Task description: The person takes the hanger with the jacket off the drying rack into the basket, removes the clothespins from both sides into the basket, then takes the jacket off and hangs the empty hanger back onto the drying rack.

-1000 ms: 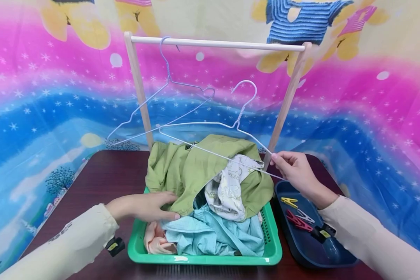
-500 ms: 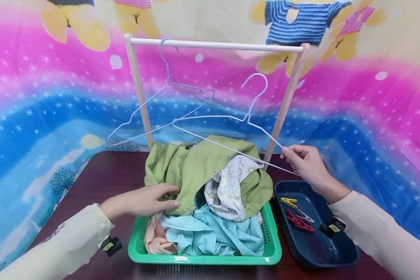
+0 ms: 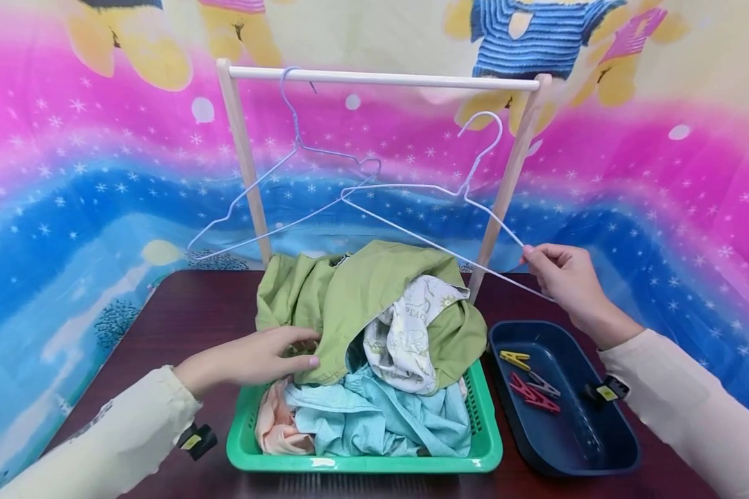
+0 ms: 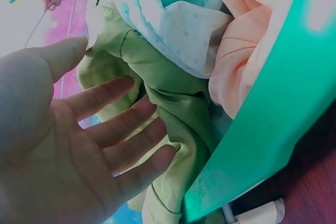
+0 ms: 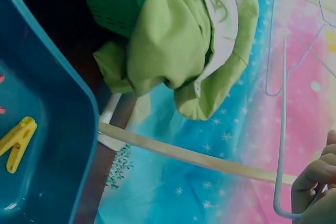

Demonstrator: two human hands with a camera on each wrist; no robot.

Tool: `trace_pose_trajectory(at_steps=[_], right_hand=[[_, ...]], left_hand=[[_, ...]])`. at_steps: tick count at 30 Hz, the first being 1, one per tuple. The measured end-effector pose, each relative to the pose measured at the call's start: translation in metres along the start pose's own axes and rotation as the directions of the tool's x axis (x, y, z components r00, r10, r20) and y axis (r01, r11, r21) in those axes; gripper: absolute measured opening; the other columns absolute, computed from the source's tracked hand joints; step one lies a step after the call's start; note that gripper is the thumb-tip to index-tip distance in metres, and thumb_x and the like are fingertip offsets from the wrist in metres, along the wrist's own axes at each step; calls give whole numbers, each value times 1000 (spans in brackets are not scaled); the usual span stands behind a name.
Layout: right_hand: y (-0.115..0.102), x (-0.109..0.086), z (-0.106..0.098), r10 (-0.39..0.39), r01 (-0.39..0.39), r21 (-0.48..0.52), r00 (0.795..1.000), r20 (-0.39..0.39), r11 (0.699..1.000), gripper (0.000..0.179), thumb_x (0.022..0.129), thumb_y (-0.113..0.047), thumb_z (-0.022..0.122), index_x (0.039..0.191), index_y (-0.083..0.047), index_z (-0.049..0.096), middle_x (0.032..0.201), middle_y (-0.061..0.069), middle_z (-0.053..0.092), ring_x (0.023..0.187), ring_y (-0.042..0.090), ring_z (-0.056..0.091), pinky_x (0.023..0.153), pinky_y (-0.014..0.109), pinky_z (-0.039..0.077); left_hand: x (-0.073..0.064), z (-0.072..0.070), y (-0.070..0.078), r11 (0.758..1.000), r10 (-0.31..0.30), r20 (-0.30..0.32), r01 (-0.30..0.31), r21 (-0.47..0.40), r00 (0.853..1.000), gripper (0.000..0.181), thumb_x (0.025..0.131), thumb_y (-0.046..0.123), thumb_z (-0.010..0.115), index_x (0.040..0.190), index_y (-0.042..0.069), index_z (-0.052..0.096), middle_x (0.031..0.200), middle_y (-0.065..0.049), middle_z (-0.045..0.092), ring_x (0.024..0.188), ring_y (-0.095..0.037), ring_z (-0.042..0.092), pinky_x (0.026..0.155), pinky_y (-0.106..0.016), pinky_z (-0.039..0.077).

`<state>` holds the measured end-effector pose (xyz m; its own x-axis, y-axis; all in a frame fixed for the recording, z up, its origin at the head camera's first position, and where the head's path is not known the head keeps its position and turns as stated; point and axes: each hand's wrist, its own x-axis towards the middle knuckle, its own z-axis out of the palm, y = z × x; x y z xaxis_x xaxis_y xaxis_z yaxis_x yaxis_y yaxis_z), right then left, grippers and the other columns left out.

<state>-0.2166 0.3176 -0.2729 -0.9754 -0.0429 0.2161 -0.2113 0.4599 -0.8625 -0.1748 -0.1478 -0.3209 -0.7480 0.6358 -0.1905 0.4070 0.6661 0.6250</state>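
Observation:
My right hand (image 3: 564,281) pinches the right end of a white wire clothes hanger (image 3: 467,186) between thumb and fingers. This hanger is held up in front of the rack, hook upward and tilted. My left hand (image 3: 243,357) lies at the left side of a green garment (image 3: 343,305), its fingers loosely spread at the fabric in the left wrist view (image 4: 121,129). White printed cloth (image 3: 406,339) shows within the green garment. Beneath are a light-blue garment (image 3: 381,416) and a peach cloth (image 3: 281,426), in a green basket (image 3: 362,464).
A purplish wire hanger (image 3: 297,132) hangs on the white rail (image 3: 381,76) of a wooden-legged rack behind the basket. On the right, a dark blue tray (image 3: 618,450) holds yellow (image 3: 514,360), red and pale clothespins. A patterned cloth backdrop surrounds the dark table (image 3: 193,312).
My right hand has moved right and upward with the white hanger, away from the basket. My left hand has shifted slightly up and left, its fingers still at the green garment.

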Motion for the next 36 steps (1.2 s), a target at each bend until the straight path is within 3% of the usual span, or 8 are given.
trace_pose_trajectory(at_steps=[8,15,28,36], right_hand=[[-15,11,-9,63,-64,-25,996,-68,998,29,104,-43,53,91,-24,71,57,-8,41,46,15,33,46,36,30],[-28,21,-14,65,-70,-33,990,-126,997,35,99,-55,53,92,-26,72,57,-11,41,47,15,31,46,38,30],[-32,38,-25,114,-115,-1,981,-156,993,28,102,-46,53,83,-37,72,60,-13,49,50,11,35,48,31,33],[-37,40,-24,127,-125,25,977,-172,992,28,100,-48,55,87,-32,73,61,-12,49,51,10,37,49,28,36]], left_hand=[[-1,0,-2,1000,14,2,-14,-15,1000,59,104,42,53,145,0,50,133,-12,64,124,-30,60,104,-52,48],[0,-1,-3,1000,21,4,-21,-3,1000,59,104,44,53,144,1,51,131,-11,65,124,-29,61,103,-51,49],[1,0,-5,999,49,22,-49,-9,999,57,105,43,51,143,1,52,131,-11,65,124,-28,61,101,-51,50],[3,1,-7,999,45,20,-44,-6,999,57,105,43,52,143,0,52,131,-12,65,124,-29,61,102,-51,50]])
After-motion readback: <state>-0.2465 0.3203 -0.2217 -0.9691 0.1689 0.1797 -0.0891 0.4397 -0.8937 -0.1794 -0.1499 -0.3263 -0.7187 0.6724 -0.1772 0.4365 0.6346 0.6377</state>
